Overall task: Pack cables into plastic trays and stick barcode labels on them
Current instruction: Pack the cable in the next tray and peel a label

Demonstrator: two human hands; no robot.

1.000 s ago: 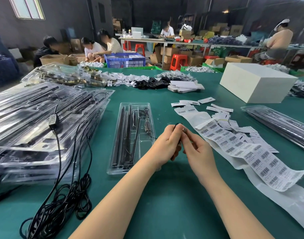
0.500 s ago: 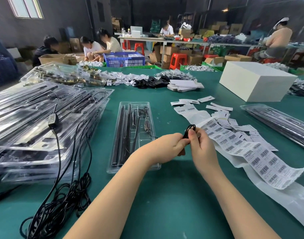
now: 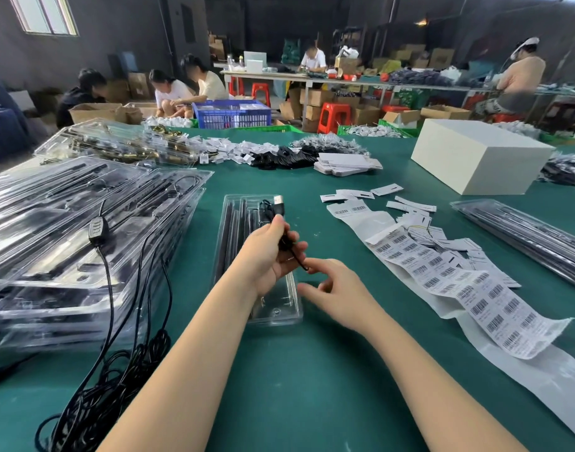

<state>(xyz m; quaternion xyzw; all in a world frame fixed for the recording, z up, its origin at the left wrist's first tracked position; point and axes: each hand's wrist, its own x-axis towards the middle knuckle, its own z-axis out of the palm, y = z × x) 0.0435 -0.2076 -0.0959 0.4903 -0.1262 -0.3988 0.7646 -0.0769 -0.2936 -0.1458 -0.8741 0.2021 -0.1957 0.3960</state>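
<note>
My left hand (image 3: 269, 256) grips a small coiled black USB cable (image 3: 277, 210) over a clear plastic tray (image 3: 234, 223) that lies lengthwise on the green table. The cable's silver plug sticks up above my fingers, and its loose end trails down toward my right hand (image 3: 331, 285). That hand hovers just right of the tray with fingers loosely curled, holding nothing; its fingertips are close to the cable's end. The tray holds long black rods. A long strip of barcode labels (image 3: 455, 275) lies to the right.
Stacks of filled clear trays (image 3: 67, 243) stand at the left, with tangled black cables (image 3: 93, 402) hanging from them. A white box (image 3: 478, 154) sits at the back right, more trays (image 3: 533, 236) at the right edge. Small parts and cards lie across the far table. People work behind.
My left hand has lifted the coiled cable left, over the tray. My right hand has let go of it and dropped toward the table beside the tray.
</note>
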